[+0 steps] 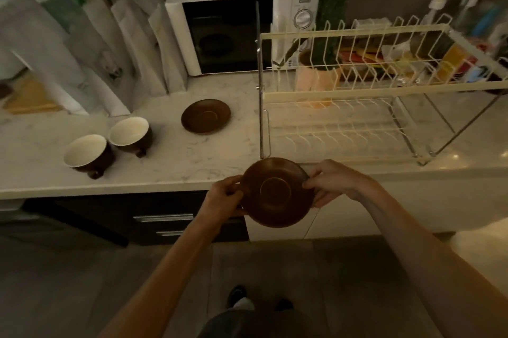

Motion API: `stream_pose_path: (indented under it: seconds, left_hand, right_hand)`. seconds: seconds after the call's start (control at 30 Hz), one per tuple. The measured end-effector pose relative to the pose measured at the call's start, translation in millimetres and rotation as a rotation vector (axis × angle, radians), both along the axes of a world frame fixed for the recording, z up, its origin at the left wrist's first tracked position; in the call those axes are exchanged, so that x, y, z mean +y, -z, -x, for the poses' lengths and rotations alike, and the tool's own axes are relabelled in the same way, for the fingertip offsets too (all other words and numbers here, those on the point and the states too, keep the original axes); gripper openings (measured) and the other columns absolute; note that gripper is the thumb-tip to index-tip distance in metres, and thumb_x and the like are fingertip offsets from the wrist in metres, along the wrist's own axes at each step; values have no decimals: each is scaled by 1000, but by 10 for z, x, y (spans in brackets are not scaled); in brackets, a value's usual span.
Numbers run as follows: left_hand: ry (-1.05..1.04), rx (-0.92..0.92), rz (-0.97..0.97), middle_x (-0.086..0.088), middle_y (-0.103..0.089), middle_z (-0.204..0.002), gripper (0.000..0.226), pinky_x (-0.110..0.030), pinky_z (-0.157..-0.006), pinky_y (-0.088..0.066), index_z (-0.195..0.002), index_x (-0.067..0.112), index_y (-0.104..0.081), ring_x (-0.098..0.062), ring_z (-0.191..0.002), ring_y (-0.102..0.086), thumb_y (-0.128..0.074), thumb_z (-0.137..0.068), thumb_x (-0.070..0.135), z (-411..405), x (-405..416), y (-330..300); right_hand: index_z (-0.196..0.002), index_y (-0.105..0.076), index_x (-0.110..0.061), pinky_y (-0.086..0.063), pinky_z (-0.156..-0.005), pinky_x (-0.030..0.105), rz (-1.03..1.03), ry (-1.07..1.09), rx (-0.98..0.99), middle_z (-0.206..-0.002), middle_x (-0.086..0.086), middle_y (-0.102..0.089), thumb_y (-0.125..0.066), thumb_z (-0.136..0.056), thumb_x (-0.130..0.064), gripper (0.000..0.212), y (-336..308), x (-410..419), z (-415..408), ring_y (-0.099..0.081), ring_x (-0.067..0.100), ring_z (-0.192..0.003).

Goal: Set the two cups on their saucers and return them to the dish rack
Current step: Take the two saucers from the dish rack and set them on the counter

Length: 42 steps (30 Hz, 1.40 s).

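While both hands grip one saucer (277,192), two cups (129,132) empty, rack (343,84) bare.

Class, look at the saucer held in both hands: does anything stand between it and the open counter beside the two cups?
Nothing visible does. The held saucer, gripped by the left hand and right hand, hangs past the counter edge. The cups stand farther left, the other saucer farther back.

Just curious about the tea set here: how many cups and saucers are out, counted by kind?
Cups: 2, one and another, both on the counter.
Saucers: 2, one on the counter, one held in both hands.
Total: 4
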<state>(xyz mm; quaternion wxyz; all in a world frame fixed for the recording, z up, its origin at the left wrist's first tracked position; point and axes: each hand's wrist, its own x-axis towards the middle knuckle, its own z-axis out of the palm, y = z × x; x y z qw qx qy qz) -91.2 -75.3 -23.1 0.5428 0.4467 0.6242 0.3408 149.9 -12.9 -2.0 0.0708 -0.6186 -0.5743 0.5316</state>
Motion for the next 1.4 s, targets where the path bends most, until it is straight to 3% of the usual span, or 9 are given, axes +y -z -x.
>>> stream_pose_path:
  seconds: [0.43, 0.63, 0.77, 1.1, 1.3, 1.4]
  left_hand:
    - [-196, 38, 57, 1, -70, -88, 23, -19, -60, -53, -114, 26, -62, -8, -77, -69, -53, -96, 14, 749, 19, 30]
    - [-251, 46, 95, -1, -70, -89, 26, -24, -64, -54, -120, 19, -61, -12, -81, -69, -52, -96, 14, 1066, 225, 83]
    - [-277, 10, 113, -1, -68, -91, 29, -24, -64, -54, -123, 18, -60, -12, -83, -67, -51, -97, 12, 1271, 352, 117]
    - [-228, -46, 135, -3, -65, -95, 31, -24, -61, -54, -126, 13, -58, -15, -88, -63, -48, -97, 9, 1634, 753, 178]
    - [-164, -50, 141, -2, -64, -99, 31, -20, -57, -56, -127, 13, -58, -14, -90, -63, -49, -97, 11, 1739, 884, 248]
    - [-159, -53, 153, -3, -63, -100, 31, -22, -59, -57, -127, 13, -57, -14, -89, -62, -48, -98, 10, 1746, 932, 277]
  right_hand:
    - [-97, -67, -7, -62, -62, 28, 19, -7, 67, -84, 14, -77, -64, -93, -13, 8, 183, 90, 850, -77, 20, -71]
    - [-89, -63, -12, -63, -63, 31, -100, 37, 73, -80, 9, -73, -61, -95, -16, 8, 189, 154, 1268, -75, 18, -67]
    - [-77, -57, -19, -64, -66, 37, -221, 61, 8, -72, 3, -71, -59, -96, -18, 19, 174, 216, 1539, -74, 19, -65]
    - [-71, -52, -24, -62, -73, 47, -227, 157, -109, -67, 0, -67, -55, -98, -21, 28, 298, 509, 1981, -75, 28, -65]
    - [-74, -53, -24, -62, -72, 48, -176, 233, -101, -72, 2, -67, -57, -97, -18, 24, 361, 616, 2081, -75, 32, -65]
    - [-86, -57, -18, -62, -72, 46, -164, 247, -120, -71, 0, -66, -57, -97, -19, 11, 385, 646, 2096, -74, 29, -64]
